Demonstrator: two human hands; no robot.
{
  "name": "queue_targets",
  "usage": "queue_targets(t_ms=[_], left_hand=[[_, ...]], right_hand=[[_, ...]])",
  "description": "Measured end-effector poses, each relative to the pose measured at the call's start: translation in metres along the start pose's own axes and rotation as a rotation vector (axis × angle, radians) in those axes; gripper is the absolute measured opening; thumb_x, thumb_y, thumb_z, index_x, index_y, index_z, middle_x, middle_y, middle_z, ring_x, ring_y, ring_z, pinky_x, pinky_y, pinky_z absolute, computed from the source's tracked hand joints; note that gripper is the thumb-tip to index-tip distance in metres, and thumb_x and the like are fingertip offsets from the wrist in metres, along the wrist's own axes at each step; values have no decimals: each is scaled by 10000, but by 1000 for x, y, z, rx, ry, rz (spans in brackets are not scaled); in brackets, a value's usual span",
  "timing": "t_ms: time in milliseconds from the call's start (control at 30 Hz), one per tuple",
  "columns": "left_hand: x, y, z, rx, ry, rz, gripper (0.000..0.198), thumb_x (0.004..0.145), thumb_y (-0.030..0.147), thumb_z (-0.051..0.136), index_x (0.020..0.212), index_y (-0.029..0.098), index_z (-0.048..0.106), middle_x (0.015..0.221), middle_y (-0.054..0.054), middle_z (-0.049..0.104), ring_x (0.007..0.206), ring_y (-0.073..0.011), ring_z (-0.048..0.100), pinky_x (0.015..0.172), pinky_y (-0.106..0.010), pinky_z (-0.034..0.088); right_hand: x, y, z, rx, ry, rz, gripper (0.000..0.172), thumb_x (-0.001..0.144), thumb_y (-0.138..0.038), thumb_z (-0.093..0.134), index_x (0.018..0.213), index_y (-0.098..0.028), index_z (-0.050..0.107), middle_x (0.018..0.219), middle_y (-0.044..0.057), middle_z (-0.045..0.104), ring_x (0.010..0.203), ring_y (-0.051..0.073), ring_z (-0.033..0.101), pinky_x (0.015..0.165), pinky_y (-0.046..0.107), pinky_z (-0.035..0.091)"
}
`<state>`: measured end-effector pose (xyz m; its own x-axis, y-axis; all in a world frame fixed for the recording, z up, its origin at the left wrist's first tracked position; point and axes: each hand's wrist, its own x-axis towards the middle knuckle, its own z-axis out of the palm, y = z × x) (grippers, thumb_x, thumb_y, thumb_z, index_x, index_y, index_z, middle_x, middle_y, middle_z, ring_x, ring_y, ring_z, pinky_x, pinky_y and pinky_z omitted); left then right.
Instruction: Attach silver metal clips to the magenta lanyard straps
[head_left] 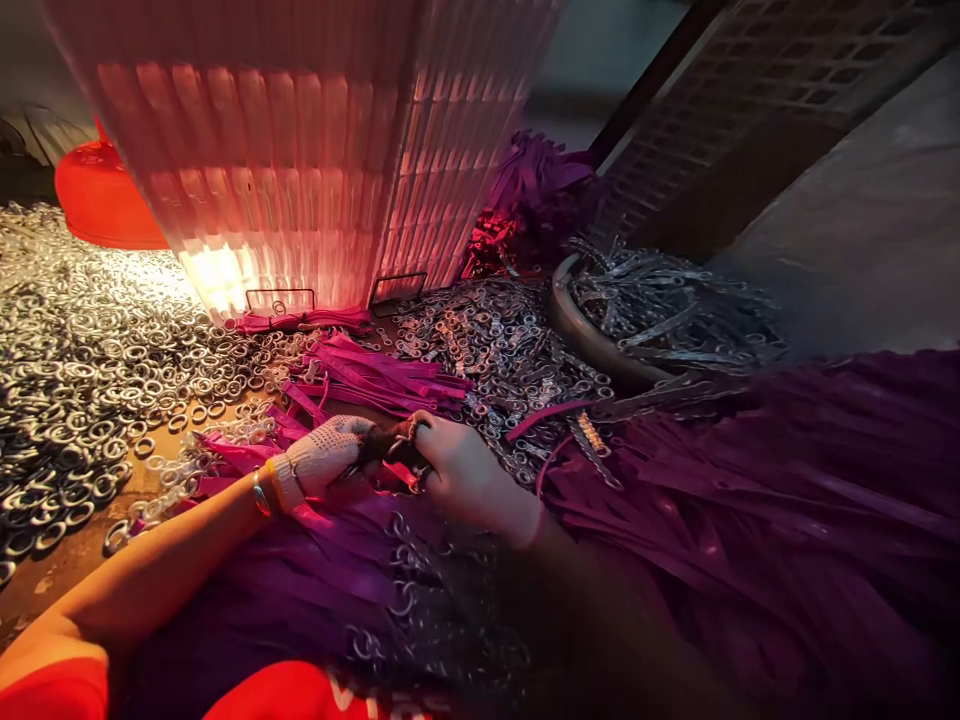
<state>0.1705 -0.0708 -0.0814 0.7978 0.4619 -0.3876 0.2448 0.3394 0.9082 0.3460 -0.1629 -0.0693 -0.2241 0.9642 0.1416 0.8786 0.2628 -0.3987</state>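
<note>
My left hand (326, 455), in a pale knit glove with dark fingertips, is closed in front of me. Close beside it my right hand (469, 475), gloved too, is also closed, thumb side up. The fingertips meet over something small and dark that I cannot make out. Beneath and around both hands lie purple fabric straps (292, 580), some with metal rings (403, 597) at their ends. Just beyond the hands is a bundle of magenta straps (382, 375). Small linked metal pieces (499, 345) are heaped behind my right hand.
A large pile of loose metal rings (82, 370) spreads at left under a red lamp (112, 195). Ribbed translucent panels (300, 180) stand upright ahead. At right are a basin (592, 335) of metal strips and a broad heap of purple straps (780, 480).
</note>
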Motion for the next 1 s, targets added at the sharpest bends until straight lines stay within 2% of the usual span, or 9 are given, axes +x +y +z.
queue_targets(t_ms=[67,133,267,433,533,633,767,900,1000], left_hand=[[-2,11,1,59,25,110,317,832,434,611,740,134,571,501,34,480,359,-44,362,356,-169,257],[-4,24,3,173,-1,203,276,846,400,614,796,130,586,534,27,509,391,-48,397,379,-165,298],[-11,36,15,273,-18,161,149,799,284,616,808,138,585,553,13,553,402,-57,443,387,-156,329],[-19,10,30,-121,130,1,263,765,402,640,748,166,524,517,46,479,356,-41,362,348,-145,266],[-10,-2,28,-120,155,-59,282,781,438,626,755,179,516,504,60,454,351,-49,335,340,-151,235],[17,4,19,360,138,43,205,820,360,596,771,161,604,554,22,527,415,-72,400,392,-170,305],[77,26,13,1061,200,227,92,778,205,649,844,174,706,762,-43,671,738,-164,605,653,-215,474],[136,30,21,1189,218,199,91,784,131,637,825,133,717,854,-126,681,930,-282,637,855,-356,485],[161,20,23,1214,222,147,160,845,103,556,854,85,714,906,-197,670,1007,-346,629,910,-446,467]], right_hand=[[7,1,-15,-169,-56,53,119,816,-177,553,869,-132,649,850,98,648,755,199,565,659,284,352],[12,0,-33,-250,-128,75,123,824,-241,580,794,-147,653,767,80,654,678,181,546,596,287,279],[9,-11,-48,-243,-191,46,147,820,-266,582,746,-169,663,705,55,659,623,167,531,560,299,217],[-21,-35,4,-295,31,225,156,761,-221,574,848,-144,677,867,126,676,718,224,591,595,311,293],[-36,-33,36,-216,87,313,184,716,-128,531,837,-145,669,882,141,679,749,247,614,625,316,342],[-46,-10,46,13,244,422,166,770,-138,472,780,-174,634,796,110,676,740,239,613,638,304,377],[-55,32,47,307,469,593,218,849,-242,387,776,-208,591,734,77,668,694,237,595,605,300,403],[-66,53,54,342,513,627,191,783,-210,396,778,-213,587,727,78,669,695,238,591,641,317,455],[-72,57,59,369,520,610,226,741,-171,408,820,-219,615,784,69,692,708,225,600,681,315,489]])
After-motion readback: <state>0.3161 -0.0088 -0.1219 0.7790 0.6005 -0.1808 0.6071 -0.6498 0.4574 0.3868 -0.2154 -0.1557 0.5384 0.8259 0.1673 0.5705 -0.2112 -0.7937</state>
